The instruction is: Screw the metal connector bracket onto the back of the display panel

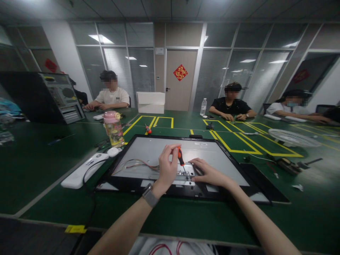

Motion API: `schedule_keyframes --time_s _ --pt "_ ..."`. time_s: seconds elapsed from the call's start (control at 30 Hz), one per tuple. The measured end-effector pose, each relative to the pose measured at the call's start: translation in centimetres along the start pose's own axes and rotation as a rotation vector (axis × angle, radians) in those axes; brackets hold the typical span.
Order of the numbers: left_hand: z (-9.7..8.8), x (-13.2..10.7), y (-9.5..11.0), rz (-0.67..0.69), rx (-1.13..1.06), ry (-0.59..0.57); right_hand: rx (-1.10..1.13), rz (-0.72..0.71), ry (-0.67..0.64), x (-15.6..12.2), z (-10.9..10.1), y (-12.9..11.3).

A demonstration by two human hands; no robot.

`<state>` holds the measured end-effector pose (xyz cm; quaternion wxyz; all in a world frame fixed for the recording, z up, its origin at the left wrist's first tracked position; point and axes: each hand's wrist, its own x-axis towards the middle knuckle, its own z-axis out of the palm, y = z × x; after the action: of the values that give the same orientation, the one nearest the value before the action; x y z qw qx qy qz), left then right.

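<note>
My left hand (168, 164) is closed round the handle of an orange and black screwdriver (181, 156). The screwdriver tilts slightly, its thin shaft pointing down at a silver metal bracket (189, 168). Beside the bracket's right side, my right hand (208, 172) lies low with fingers spread, thumb and fingertips touching its edge. Under both hands a large flat display panel (148, 148) with a grey metal back and black frame rests on the green table (170, 217). Thin coloured wires (138, 163) run across the panel to the left of the bracket. The screwdriver's tip is too small to make out.
Left of the panel are a white power strip (85, 170) with a black cable and a pink-lidded bottle (113, 129). A computer case (39, 97) stands farther left. Black tools (288, 164) and a white round frame (293, 137) lie right. Several people sit across the table.
</note>
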<state>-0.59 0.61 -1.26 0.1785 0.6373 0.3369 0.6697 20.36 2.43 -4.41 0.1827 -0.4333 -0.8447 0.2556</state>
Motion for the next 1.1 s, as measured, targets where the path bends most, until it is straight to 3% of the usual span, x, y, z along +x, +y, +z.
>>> schedule_keyframes --time_s 0.47,0.7,0.9,1.1 --pt "0.16 -0.05 -0.35 -0.089 -0.126 -0.071 0.000 0.004 0.007 0.04 0.05 -0.07" --pt "-0.04 0.33 -0.18 -0.046 -0.042 -0.006 -0.003 -0.006 0.008 0.04 0.00 -0.03" --pt "-0.24 0.31 -0.17 -0.062 -0.105 -0.018 0.007 0.005 0.005 -0.02 0.05 0.01" --pt "-0.19 0.29 0.12 -0.044 -0.026 0.006 0.010 0.006 0.005 -0.04 -0.02 -0.16"
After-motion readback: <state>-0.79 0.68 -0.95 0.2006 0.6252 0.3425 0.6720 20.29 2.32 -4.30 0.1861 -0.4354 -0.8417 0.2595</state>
